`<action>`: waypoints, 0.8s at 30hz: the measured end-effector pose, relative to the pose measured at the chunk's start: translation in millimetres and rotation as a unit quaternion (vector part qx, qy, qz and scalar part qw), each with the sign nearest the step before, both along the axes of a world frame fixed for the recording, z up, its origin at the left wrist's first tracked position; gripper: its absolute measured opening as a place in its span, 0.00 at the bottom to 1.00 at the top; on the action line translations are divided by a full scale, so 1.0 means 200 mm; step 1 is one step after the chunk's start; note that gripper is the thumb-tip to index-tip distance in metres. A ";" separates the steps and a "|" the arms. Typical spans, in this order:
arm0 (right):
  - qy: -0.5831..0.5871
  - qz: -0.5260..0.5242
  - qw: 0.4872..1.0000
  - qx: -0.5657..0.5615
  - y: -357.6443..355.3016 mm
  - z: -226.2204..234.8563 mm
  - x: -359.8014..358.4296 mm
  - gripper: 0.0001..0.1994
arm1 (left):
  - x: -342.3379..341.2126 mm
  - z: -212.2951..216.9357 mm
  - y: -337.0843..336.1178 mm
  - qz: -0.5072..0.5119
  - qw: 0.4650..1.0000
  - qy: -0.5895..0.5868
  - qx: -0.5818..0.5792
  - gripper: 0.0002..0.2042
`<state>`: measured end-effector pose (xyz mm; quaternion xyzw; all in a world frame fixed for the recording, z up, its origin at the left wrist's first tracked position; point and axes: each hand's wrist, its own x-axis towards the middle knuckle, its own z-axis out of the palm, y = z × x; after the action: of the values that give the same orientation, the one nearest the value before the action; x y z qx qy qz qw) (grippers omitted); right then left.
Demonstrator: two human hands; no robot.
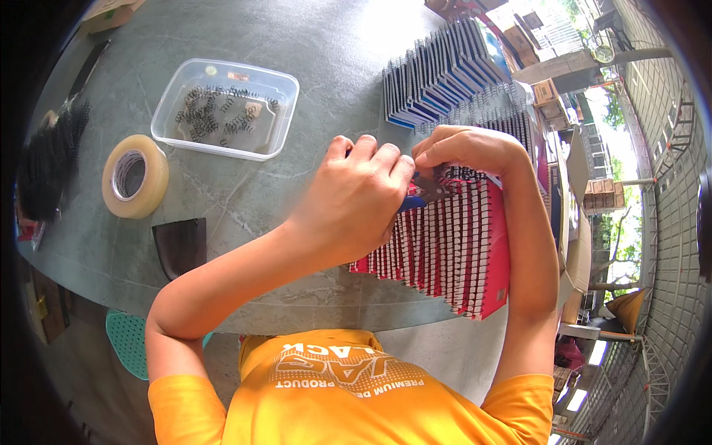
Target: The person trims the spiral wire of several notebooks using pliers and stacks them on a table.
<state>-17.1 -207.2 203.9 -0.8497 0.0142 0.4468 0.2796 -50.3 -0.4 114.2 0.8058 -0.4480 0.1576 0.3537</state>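
Pink notebooks line our grey table. From our head view, the hands nearly meet over them — left hand clamped around a blue-handled tool, right hand curled beside its tip, its hold hidden from us.

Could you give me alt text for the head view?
A person's left hand grips a blue-handled tool close to the right hand, at a row of red spiral-bound notebooks on a grey table. Nearby are a clear tub holding dark coil pieces, a tape roll and blue notebooks.
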 end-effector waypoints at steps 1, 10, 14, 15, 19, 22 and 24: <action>-0.019 -0.020 1.000 -0.003 0.03 0.01 -0.01 0.17 | 0.00 0.00 -0.01 0.006 1.000 -0.026 -0.006 0.13; 0.044 -0.010 0.994 0.100 0.02 0.01 0.01 0.22 | 0.00 -0.02 -0.02 -0.065 0.988 0.130 0.058 0.21; 0.037 -0.084 0.990 0.110 0.03 0.02 -0.01 0.26 | 0.01 0.01 0.00 -0.031 0.998 0.059 0.005 0.21; 0.033 -0.115 0.987 0.106 0.03 0.02 -0.02 0.27 | 0.01 0.03 0.00 -0.020 0.999 0.049 0.008 0.22; 0.030 -0.119 0.989 0.088 0.06 0.01 -0.03 0.35 | 0.00 0.02 -0.05 0.000 1.000 0.008 -0.022 0.20; 0.039 -0.094 0.993 0.066 0.07 0.01 -0.02 0.38 | 0.01 0.02 -0.05 -0.040 0.998 0.053 -0.006 0.18; 0.038 -0.079 0.994 0.062 0.07 0.01 -0.02 0.39 | 0.02 0.01 -0.06 -0.053 0.995 0.089 0.000 0.16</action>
<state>-20.7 -194.1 205.7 -0.8092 0.0645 0.4555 0.3655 -47.1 -11.8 116.0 0.7918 -0.4567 0.0662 0.4000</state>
